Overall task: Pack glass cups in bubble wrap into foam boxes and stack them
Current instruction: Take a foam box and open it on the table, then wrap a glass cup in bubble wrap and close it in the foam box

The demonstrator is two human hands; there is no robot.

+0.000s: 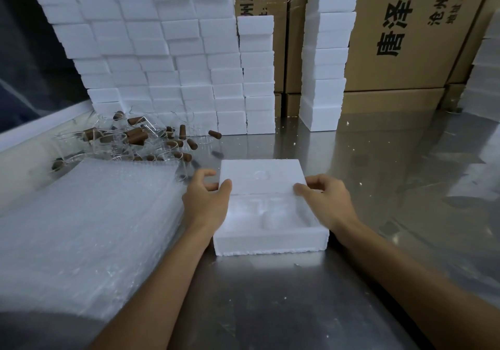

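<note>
A white foam box (270,238) sits on the steel table in front of me, its near half uncovered. Inside lies a bubble-wrapped cup (266,214), hard to make out. A white foam lid (261,177) covers the far half of the box. My left hand (207,200) grips the lid's left near corner, thumb on top. My right hand (323,198) grips its right near corner the same way. A thick pile of bubble wrap sheets (89,227) lies to the left. Glass cups with brown cork stoppers (135,138) are heaped behind it.
A wall of stacked foam boxes (162,60) stands at the back, with a separate tall stack (324,60) to its right. Cardboard cartons (405,38) rise behind them. More foam stacks (484,73) stand at the far right. Steel table (378,165).
</note>
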